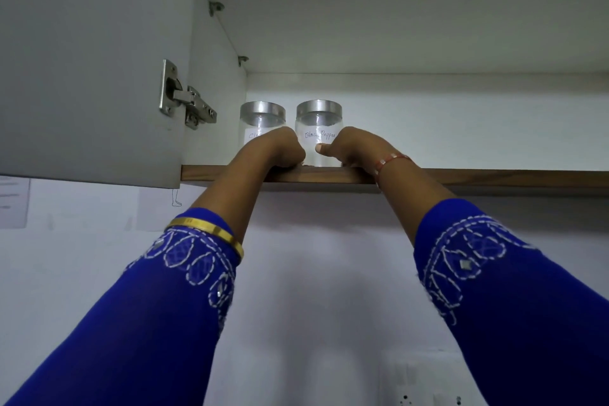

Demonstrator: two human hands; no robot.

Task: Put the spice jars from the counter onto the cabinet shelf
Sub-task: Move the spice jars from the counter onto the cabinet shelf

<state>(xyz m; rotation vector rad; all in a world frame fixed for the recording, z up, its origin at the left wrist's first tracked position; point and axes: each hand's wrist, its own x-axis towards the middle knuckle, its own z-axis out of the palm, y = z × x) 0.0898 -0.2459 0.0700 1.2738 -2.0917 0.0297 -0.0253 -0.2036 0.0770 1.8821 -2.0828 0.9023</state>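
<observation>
I see 2 clear steel-lidded spice jars [319, 132] on wooden-edged cabinet shelf [461, 178] | left hand [280, 150], right hand [349, 148] clasp the Black Pepper one | other jar [262, 123] just left.

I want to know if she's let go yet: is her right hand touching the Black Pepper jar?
Touching. In the head view, the right hand is wrapped against the side of the Black Pepper jar, its thumb lying across the glass front with no gap visible.

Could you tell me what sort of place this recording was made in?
Most likely a home kitchen: an open wall cabinet with a hinged door holds labelled spice jars, one reading Black Pepper, and wall sockets sit below.
</observation>
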